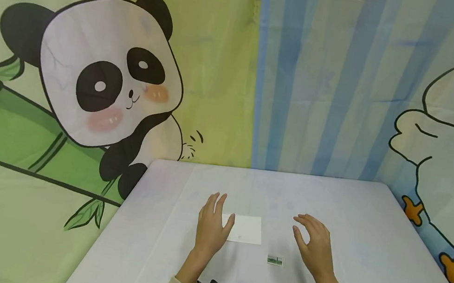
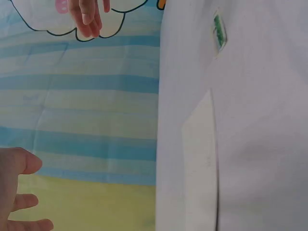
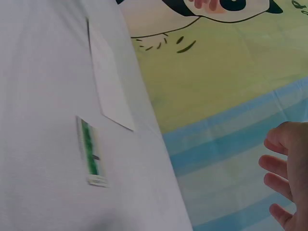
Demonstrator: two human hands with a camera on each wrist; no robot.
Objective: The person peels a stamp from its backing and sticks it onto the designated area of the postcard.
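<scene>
Watching remotely, I find left hand [image 1: 213,227] and right hand [image 1: 316,247] released, white card [image 1: 247,230] and green-printed slip [image 1: 275,260] lying apart on the worktop [image 1: 152,240], so handling seems unstarted.

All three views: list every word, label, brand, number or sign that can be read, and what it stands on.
None can be read.
Small green-and-white rectangular paper piece: marks along one end, too small and blurred to read.
White rectangular paper sheet: faint mark near one edge, unreadable.
</scene>
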